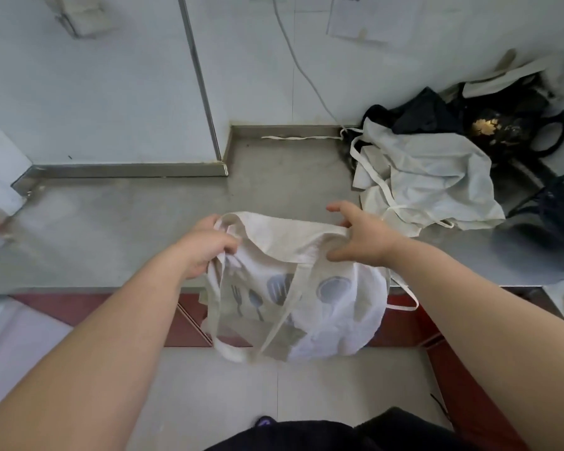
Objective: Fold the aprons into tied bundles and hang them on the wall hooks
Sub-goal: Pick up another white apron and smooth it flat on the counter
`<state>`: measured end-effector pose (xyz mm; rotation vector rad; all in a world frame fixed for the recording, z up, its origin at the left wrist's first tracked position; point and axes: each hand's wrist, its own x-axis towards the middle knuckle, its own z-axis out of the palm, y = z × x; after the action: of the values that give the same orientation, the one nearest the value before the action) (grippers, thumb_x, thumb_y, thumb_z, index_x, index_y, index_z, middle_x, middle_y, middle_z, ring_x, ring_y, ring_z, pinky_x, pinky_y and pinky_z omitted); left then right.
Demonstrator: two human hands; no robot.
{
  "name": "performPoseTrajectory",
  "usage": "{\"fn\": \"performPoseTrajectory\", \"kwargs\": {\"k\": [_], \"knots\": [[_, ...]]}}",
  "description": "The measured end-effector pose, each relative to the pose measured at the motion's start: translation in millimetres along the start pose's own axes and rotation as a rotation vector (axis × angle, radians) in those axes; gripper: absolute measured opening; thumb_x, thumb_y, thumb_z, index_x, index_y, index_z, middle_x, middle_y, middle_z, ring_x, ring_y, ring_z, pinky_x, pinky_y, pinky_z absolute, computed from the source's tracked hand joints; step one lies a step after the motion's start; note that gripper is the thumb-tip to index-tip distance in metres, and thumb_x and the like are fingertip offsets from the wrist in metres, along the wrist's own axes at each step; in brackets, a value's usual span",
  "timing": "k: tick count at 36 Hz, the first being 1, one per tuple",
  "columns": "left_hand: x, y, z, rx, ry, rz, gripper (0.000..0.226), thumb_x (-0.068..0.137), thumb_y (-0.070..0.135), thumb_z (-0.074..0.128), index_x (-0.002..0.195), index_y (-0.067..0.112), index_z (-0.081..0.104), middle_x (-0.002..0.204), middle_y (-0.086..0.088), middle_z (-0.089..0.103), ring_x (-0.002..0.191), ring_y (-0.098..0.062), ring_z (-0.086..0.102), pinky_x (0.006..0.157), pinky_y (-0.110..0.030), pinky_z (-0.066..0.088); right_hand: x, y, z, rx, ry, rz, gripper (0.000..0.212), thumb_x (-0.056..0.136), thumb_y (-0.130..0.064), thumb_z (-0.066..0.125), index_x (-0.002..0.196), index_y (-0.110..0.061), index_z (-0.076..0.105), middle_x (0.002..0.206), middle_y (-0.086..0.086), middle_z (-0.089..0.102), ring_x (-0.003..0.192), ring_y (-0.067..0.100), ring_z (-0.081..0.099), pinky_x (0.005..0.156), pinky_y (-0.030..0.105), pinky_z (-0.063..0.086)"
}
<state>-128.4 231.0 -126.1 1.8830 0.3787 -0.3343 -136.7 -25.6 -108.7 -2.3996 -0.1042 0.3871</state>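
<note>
Apron [293, 307], white with grey utensil prints, hangs over the front edge of the steel counter [144, 222], its top hem lifted between both hands and its ties dangling below. The left hand [205, 249] is curled tight round the hem's left corner and a tie. The right hand [362, 236] pinches the right corner between thumb and bent fingers, forefinger sticking out. Well to the right on the counter lies a heap [430, 177] of crumpled pale aprons, touching a black bag [508, 125] behind it; dark cloth spills from the bag's mouth. A dark wire basket [560, 200] sits at the right edge; its contents cannot be made out.
</note>
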Motion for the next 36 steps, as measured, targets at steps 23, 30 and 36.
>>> {"fn": "performPoseTrajectory", "kwargs": {"k": [23,30,36], "knots": [[-87.4,4.8,37.4,0.571,0.644,0.43,0.01,0.089,0.015,0.058,0.094,0.008,0.063,0.092,-0.015,0.064,0.087,-0.034,0.056,0.063,-0.029,0.029,-63.3,13.0,-37.1,-0.208,0.401,-0.183,0.024,0.093,-0.008,0.037,0.097,-0.011,0.06,0.09,0.011,0.057,0.08,0.027,0.043,0.065,0.03,0.031],[-93.9,3.3,49.0,0.698,0.517,0.236,0.018,0.094,0.021,0.046,0.094,0.011,0.061,0.101,-0.018,0.064,0.093,-0.038,0.056,0.066,-0.03,0.033,-72.4,22.3,-43.7,-0.271,0.317,-0.076,0.031,0.09,-0.006,0.036,0.111,-0.01,0.06,0.103,0.015,0.062,0.089,0.03,0.051,0.067,0.03,0.037],[-95.9,17.6,58.5,0.619,0.451,0.17,0.02,0.093,0.026,0.041,0.086,0.014,0.056,0.084,-0.007,0.066,0.086,-0.03,0.059,0.065,-0.031,0.038,-76.3,28.8,-52.0,-0.044,0.416,-0.044,0.022,0.091,-0.009,0.034,0.087,0.002,0.054,0.085,0.02,0.06,0.084,0.04,0.061,0.075,0.045,0.052]]}}
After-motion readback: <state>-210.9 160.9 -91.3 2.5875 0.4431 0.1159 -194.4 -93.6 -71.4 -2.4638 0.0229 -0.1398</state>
